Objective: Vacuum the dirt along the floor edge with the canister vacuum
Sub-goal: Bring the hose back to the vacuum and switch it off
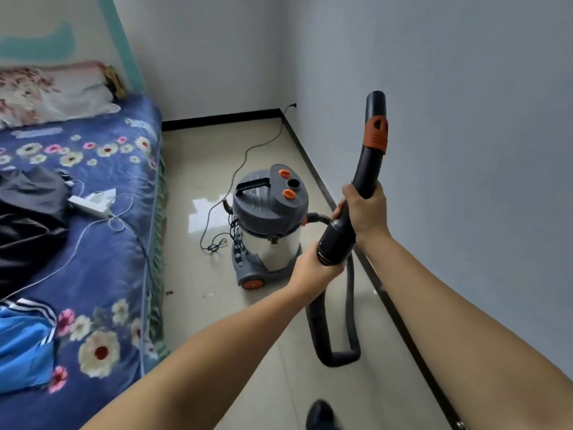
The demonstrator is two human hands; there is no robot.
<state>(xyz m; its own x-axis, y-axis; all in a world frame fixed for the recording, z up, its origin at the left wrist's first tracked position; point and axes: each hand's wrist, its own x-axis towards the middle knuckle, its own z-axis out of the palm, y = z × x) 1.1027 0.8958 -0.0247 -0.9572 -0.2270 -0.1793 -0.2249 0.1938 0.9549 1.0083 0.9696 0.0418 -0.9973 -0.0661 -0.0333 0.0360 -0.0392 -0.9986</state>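
Nearest the camera, at six o'clock, a dark shoe toe (319, 414) shows on the pale glossy tiled floor (279, 367). Just beyond it, a loop of thick black flexible hose (338, 356) sags to the floor. Above the loop, the left hand (316, 270) grips the hose where it enters a wide black cuff, fingers curled round it. Just beyond, toward one o'clock, the right hand (366, 212) wraps round the curved black plastic handle tube (370, 144), which rises upright with an orange collar near its open tip. Behind the hands, near centre, stands the grey-lidded steel canister vacuum (269, 225) on orange wheels, its hose port facing three o'clock. Small dark specks of dirt (170, 293) lie on the tiles at its eight o'clock side, beside the bed. A thin black power cord (245, 159) runs from the canister toward twelve o'clock, to the far corner. At nine o'clock lies a bed with a blue floral quilt (102, 212). A black skirting strip (390, 305) lines the grey wall at three o'clock.
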